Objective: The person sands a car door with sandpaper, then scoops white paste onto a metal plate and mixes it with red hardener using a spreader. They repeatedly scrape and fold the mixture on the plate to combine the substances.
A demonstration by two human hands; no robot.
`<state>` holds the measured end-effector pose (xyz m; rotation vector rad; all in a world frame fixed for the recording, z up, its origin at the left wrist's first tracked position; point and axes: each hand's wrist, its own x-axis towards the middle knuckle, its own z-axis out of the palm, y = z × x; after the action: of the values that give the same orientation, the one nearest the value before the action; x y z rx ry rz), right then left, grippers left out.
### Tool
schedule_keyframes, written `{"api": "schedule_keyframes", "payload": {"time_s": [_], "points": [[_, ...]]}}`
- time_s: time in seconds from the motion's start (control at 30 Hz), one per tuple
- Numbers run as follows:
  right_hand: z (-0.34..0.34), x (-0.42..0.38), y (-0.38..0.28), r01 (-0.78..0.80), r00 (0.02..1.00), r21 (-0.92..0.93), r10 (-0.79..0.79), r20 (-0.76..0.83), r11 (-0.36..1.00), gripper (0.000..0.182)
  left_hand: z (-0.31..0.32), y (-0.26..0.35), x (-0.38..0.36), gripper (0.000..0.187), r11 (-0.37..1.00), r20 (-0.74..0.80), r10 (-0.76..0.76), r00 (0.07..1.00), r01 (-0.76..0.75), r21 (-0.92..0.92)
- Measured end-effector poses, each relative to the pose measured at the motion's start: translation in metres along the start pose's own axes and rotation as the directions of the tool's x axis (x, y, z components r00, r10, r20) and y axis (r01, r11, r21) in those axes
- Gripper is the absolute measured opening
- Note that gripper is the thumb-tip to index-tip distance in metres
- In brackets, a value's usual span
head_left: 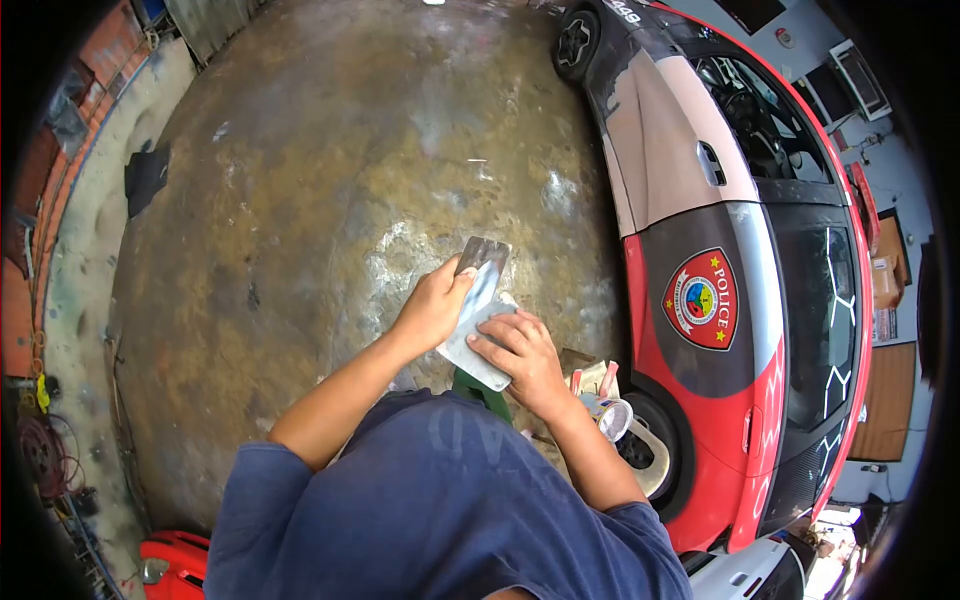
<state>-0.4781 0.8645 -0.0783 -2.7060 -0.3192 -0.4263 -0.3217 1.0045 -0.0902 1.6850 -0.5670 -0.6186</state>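
Note:
My left hand is closed on a thin, dark, shiny metal plate, its thumb lying on the face. My right hand grips a flat, pale grey plate that overlaps the metal one, fingers bent across its surface. Both look like filler spreaders. They are held in front of my body, above the floor. A whitish smear shows on the metal plate. Where the two plates meet is partly hidden by my right fingers.
On the right stands a red and black police car with a bare, pinkish-beige patch on its side. Beside its wheel are a tin and other items. A dark sheet lies left on the stained floor.

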Motion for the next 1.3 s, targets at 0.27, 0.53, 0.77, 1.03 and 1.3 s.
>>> {"api": "schedule_keyframes", "payload": {"time_s": [0.27,0.53,0.77,1.03,1.3], "points": [[-0.020,0.000,0.012,-0.062,0.995,0.107,0.054,0.080,0.992,0.051,-0.003,0.043,0.016,0.035,0.990,-0.216,0.137,0.967,-0.141,-0.001],[-0.036,0.014,-0.010,0.028,0.951,0.253,0.052,-0.304,0.967,0.059,0.023,0.014,0.001,0.027,0.423,-0.011,-0.299,0.954,0.122,-0.898],[0.008,-0.012,0.046,-0.259,0.966,0.148,0.260,0.013,0.954,0.079,0.007,-0.001,-0.021,0.024,0.287,0.039,-0.450,0.892,0.186,-0.940],[-0.033,0.028,0.022,0.055,0.998,-0.164,-0.055,0.004,0.985,0.041,-0.014,0.003,-0.020,0.028,0.817,-0.248,-0.130,0.960,-0.037,-0.575],[-0.066,0.057,0.014,0.101,0.989,-0.188,-0.077,0.130,0.977,0.042,-0.032,0.014,-0.017,0.029,0.930,-0.154,-0.067,0.986,0.006,-0.368]]}}
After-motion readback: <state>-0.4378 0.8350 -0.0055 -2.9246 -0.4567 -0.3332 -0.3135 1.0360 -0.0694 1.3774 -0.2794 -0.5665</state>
